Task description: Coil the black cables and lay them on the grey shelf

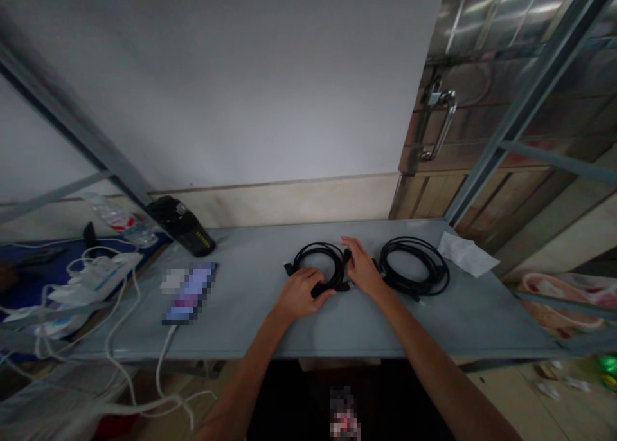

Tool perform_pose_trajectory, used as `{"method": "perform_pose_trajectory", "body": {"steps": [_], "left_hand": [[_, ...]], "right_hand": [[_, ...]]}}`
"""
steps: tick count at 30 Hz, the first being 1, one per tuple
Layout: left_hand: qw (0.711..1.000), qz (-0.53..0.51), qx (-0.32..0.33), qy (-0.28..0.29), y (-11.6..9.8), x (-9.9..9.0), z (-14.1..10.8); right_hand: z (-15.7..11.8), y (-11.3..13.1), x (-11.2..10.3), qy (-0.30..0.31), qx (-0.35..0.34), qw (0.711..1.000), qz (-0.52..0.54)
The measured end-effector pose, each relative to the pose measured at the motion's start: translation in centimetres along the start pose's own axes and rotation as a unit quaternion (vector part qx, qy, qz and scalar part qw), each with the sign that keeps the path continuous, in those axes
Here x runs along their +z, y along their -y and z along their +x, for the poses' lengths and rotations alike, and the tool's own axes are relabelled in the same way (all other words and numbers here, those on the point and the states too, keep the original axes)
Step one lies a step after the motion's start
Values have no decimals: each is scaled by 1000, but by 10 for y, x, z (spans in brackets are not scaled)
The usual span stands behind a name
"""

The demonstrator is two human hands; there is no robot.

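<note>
A black cable wound into a coil (pixel 295 258) lies on the grey tabletop, with dark plug-like ends showing at its left and lower right. My left hand (pixel 301 293) grips the near side of this coil, fingers curled over it and thumb pointing right. At the coil's right edge, my right hand (pixel 364 269) has its fingers bent around a dark part of the same cable; the index finger reaches out above it. Just right of that hand rests a second, larger coil of black cable (pixel 441 270), apart from my fingers.
A phone (pixel 190 293) with a white cord lies left, below a black bottle-shaped object (pixel 183 225). Farther left are a plastic bottle (pixel 123 222) and tangled white cords (pixel 113 328). A white paper (pixel 467 254) lies right. Metal frame posts (pixel 530 100) flank the table.
</note>
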State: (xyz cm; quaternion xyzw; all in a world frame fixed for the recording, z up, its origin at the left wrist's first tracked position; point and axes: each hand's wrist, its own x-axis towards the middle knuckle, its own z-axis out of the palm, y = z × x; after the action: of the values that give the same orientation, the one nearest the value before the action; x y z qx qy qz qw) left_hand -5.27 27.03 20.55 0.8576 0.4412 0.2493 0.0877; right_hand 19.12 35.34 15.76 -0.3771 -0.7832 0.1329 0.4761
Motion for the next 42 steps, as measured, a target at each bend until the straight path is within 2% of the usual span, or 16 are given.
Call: {"method": "perform_pose_trajectory", "body": {"steps": [5,9,12,14,17,21,24,29,33,35,37,39,42], "left_hand": [[999,29,20,-39,6,8,-3],[998,22,12,-56,5,7,-5],[997,17,19,-70,4,6,-6],[996,17,31,-82,4,5,-6],[992,24,52,-116,4,2,-7],[981,33,59,-180,-1,-3,-8],[976,18,54,-208,-20,-2,-12],[973,-31,44,-225,-69,10,-22],[974,-65,35,-214,-83,16,-27],[972,-130,-15,-195,-80,16,-28],[958,-213,-92,-166,-75,13,-28],[931,-292,-163,-145,-69,10,-27],[887,-381,-216,-143,-64,5,-24]], "right_hand": [[-9,29,-13,-6,-36,996,-79],[-33,40,-52,-15,-46,982,-185],[-60,30,-92,-35,8,958,-285],[-81,18,-114,-26,47,939,-341],[-106,2,-131,12,72,928,-366],[-118,-6,-131,43,72,934,-348],[-117,-5,-129,46,63,937,-341],[-117,-2,-131,47,50,937,-342],[-119,-2,-133,42,53,938,-341],[-120,-2,-133,33,53,939,-338],[-120,-2,-133,25,55,940,-337],[-120,-2,-133,19,61,940,-336],[-119,0,-134,8,75,942,-327]]}}
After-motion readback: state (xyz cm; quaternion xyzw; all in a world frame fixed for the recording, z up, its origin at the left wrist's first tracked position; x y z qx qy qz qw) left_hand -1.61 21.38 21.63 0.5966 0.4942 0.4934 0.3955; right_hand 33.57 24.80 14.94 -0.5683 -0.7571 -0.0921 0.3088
